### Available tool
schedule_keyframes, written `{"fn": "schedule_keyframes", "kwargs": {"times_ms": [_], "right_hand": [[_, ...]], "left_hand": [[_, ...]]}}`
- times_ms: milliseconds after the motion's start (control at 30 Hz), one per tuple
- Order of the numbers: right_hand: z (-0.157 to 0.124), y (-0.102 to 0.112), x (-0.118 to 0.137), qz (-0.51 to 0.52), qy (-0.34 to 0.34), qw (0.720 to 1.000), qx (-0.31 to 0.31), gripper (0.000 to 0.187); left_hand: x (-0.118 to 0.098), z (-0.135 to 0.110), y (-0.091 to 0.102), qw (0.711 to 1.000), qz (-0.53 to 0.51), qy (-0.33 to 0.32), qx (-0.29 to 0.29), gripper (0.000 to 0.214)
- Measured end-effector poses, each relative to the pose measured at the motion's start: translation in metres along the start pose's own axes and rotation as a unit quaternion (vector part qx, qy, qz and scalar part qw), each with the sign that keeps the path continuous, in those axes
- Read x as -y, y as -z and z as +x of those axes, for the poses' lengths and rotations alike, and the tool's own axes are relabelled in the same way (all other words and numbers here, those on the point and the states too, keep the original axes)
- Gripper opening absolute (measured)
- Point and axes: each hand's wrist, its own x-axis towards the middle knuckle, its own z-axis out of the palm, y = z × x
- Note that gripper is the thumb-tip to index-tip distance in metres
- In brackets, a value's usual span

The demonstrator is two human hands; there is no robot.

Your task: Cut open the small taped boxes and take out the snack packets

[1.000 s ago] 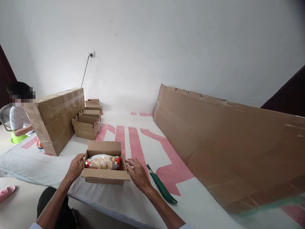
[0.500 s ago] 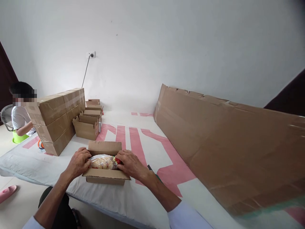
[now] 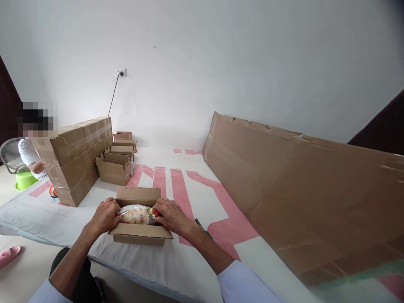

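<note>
Sitting at the far left edge, a second person in a white shirt (image 3: 27, 153) is bending beside a lime-green plastic basin (image 3: 24, 179), partly hidden by a stack of sealed brown cardboard cartons (image 3: 75, 158). Just right of that stack, several small open brown cartons (image 3: 116, 164) are standing in a row towards the white wall.

Nearer the camera, the left hand (image 3: 105, 216) is pressing on the left end of a clear plastic bag of pale snacks with a red end (image 3: 138, 214), fingers curled over it at the box's left side. The bag is lying inside a small open brown cardboard box (image 3: 140, 233), whose flaps are standing open, and the box is resting near the front edge of a white sheet printed with pink shapes (image 3: 176, 185). The right hand (image 3: 170, 215) is pressing on the bag's red right end, fingers spread and bent over it. Neither hand is closing fully into a fist.

Just behind the right wrist, a dark green handle (image 3: 205, 230) is peeking out on the sheet. Further right, a long flat brown cardboard sheet (image 3: 299, 189) is leaning along the sheet's edge.
</note>
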Motion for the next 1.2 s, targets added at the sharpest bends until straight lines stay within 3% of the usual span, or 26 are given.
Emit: {"fn": "schedule_keyframes", "kwargs": {"times_ms": [133,300,400,533,633,800,967,1100,1200], "right_hand": [[0.001,-0.005,-0.004,0.011,0.007,1.000,-0.019,0.014],[0.002,-0.006,-0.012,0.063,0.014,0.997,-0.052,0.017],[0.001,-0.003,-0.018,0.134,0.011,0.988,-0.078,0.034],[0.000,-0.005,-0.025,0.243,-0.030,0.965,-0.099,0.079],[0.002,-0.010,-0.029,0.317,-0.063,0.938,-0.124,0.098],[0.010,-0.014,-0.033,0.472,-0.044,0.867,-0.152,0.081],[0.014,-0.011,-0.029,0.583,0.005,0.799,-0.145,0.069],[0.015,-0.008,-0.021,0.633,0.003,0.755,-0.172,0.077],[0.015,-0.004,-0.014,0.657,-0.012,0.730,-0.187,0.086]], "left_hand": [[0.005,0.000,-0.010,0.999,0.013,-0.031,-0.014,0.027],[0.011,0.006,-0.022,0.992,-0.068,-0.035,-0.104,0.032],[0.012,0.011,-0.025,0.979,-0.130,-0.010,-0.158,0.033],[0.007,0.012,-0.023,0.951,-0.218,-0.007,-0.219,0.034],[0.003,0.010,-0.019,0.926,-0.285,-0.013,-0.248,0.032],[0.002,0.012,-0.012,0.889,-0.379,0.036,-0.254,0.037],[0.006,0.017,-0.002,0.872,-0.444,0.056,-0.196,0.043],[0.009,0.019,0.009,0.874,-0.443,0.042,-0.195,0.043],[0.009,0.020,0.010,0.855,-0.472,0.052,-0.206,0.041]]}}
